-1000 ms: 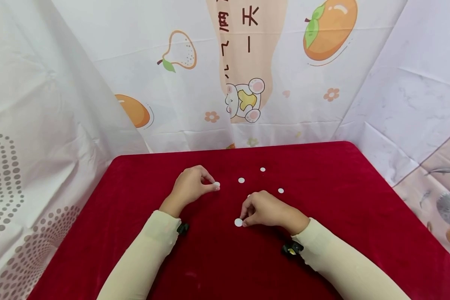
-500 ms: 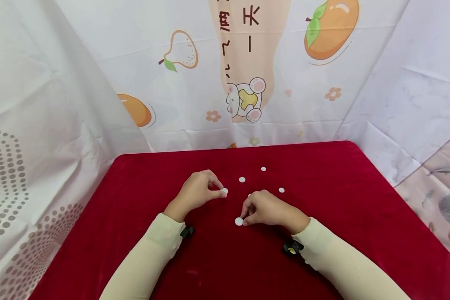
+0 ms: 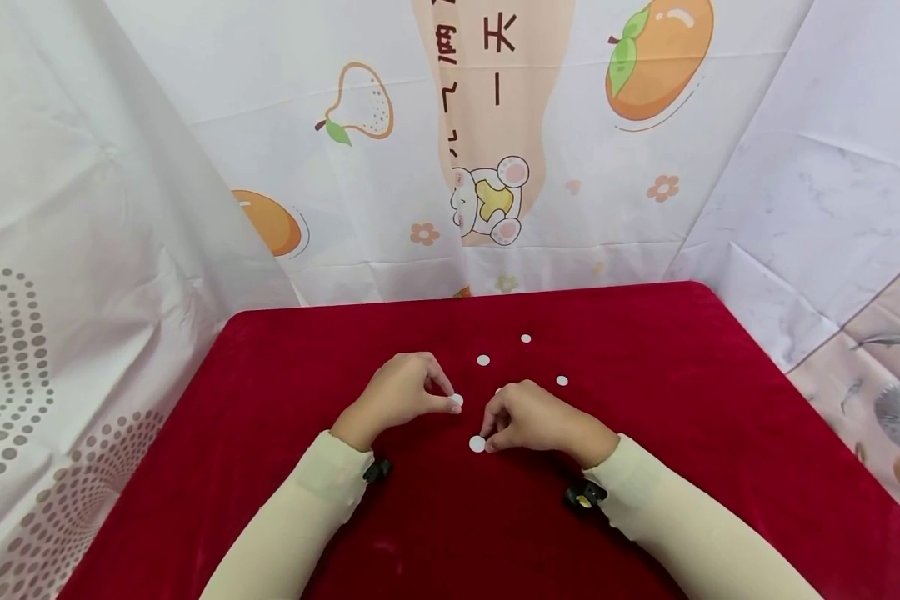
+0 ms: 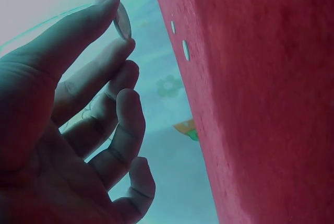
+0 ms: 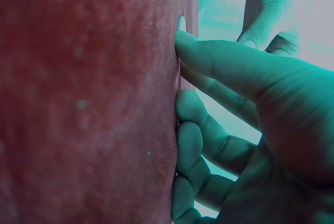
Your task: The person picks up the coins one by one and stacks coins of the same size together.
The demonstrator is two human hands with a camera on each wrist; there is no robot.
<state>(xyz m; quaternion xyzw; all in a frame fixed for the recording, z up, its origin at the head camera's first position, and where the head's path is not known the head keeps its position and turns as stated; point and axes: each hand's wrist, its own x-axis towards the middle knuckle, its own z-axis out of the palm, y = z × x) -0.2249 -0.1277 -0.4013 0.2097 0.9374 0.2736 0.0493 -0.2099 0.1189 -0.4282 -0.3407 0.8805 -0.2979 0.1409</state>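
In the head view, my left hand [image 3: 401, 392] pinches a small round white disc [image 3: 457, 400] between thumb and fingertips. The left wrist view shows this disc [image 4: 122, 21] held on edge, apart from the red cloth, with the other fingers loosely bent. My right hand [image 3: 543, 425] is low at the table, its thumb and index finger pinching the right edge of another white disc [image 3: 477, 444] that lies on the cloth. In the right wrist view, the thumb covers most of that disc [image 5: 181, 24], and the remaining fingertips rest against the cloth.
Beyond the hands, white discs lie on the red-covered table [image 3: 630, 350]: one near the middle [image 3: 483, 360], one farther back [image 3: 526, 338], one to the right [image 3: 562, 381]. Another is mostly hidden behind my right hand. Printed curtains [image 3: 390, 183] stand behind the table.
My left hand has moved right and nearer to me, carrying its disc toward the right hand. The right hand and its disc stay in place.
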